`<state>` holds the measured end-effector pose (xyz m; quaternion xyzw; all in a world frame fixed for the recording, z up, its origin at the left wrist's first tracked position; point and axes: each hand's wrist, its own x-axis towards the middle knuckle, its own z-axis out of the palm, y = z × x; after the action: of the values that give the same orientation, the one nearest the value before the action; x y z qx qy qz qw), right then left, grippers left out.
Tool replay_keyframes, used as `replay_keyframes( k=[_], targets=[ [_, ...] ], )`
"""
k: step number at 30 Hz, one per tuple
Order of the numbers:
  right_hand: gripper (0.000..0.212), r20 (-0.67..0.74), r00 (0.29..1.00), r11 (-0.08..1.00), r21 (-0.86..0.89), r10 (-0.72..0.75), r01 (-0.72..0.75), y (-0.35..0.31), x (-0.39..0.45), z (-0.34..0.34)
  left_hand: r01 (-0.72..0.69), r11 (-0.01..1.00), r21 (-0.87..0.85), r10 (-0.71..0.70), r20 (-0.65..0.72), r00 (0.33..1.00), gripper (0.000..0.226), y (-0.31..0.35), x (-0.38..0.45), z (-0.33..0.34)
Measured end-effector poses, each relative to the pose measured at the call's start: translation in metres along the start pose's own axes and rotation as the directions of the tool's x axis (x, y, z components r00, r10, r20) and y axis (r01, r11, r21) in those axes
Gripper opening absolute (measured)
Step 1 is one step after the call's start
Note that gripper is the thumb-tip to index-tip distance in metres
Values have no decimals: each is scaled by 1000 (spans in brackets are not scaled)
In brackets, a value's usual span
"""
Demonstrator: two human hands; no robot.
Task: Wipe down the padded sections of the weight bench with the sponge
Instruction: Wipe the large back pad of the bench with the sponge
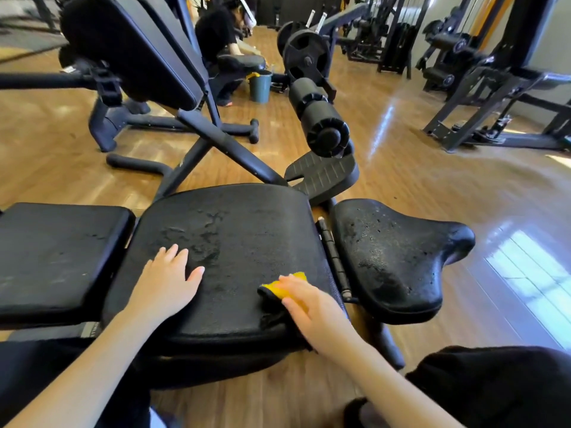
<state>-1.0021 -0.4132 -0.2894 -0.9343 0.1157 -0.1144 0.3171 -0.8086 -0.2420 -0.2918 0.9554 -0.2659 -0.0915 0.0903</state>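
Head view, looking down at a black weight bench. The right hand (309,307) presses a yellow sponge (285,287) flat against the near right edge of the middle pad (234,230), fingers nearly straight over it, likely to scrub. The left hand (168,281) rests open and empty on the same pad, seemingly for bracing. Wet streaks mark the pad and the seat pad (392,254) beside it.

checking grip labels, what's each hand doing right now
Left hand: open, fingers flat on the middle pad.
Right hand: open, pressing the sponge on that pad.
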Motion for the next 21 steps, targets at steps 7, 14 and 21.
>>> replay_keyframes(
  k=[7,14,21],
  targets=[
    [42,-30,984,977,-118,173,-175,28,40,-6,-26,999,-41,26,-10,1000,59,14,2,2],
    [53,20,999,999,-25,-43,44,23,-18,-2,-192,973,-126,192,-19,981,59,50,-1,9],
    [30,-126,963,964,146,240,-221,51,33,-15,-267,951,-155,266,-29,964,58,75,-3,12]
  ],
)
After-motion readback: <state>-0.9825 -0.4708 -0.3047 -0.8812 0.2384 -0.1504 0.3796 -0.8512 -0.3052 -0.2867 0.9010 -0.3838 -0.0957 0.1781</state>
